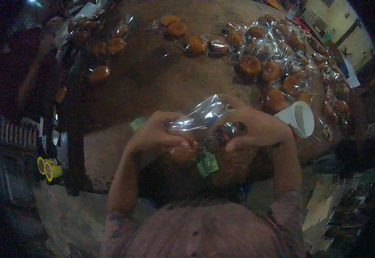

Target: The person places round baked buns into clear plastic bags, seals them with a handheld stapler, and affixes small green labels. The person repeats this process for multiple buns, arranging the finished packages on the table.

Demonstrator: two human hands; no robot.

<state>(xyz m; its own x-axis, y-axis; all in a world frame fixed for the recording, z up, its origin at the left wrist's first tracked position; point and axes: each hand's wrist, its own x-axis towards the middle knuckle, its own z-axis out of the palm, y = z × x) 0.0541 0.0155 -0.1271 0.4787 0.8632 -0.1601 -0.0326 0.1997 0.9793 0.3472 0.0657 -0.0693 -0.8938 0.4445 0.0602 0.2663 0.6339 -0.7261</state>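
Observation:
In front of my chest, a clear plastic bag (198,115) is stretched between my two hands, catching the light. My left hand (155,133) grips its left side, with the thumb reaching inward. My right hand (256,129) is curled at its right end; a dark, shiny thing (232,129) shows between those fingers, too unclear to name. Just under my left thumb is a round brown bun (181,153); whether it is inside the bag I cannot tell. A small green packet (207,164) lies below the bag, and another green piece (138,124) shows behind my left hand.
Wrapped brown buns (273,51) are heaped at the far right of the brown table (161,86). Several more lie at the far left and back. A white tub (299,119) stands beside my right wrist. Yellow-rimmed cups (52,170) are at the left edge.

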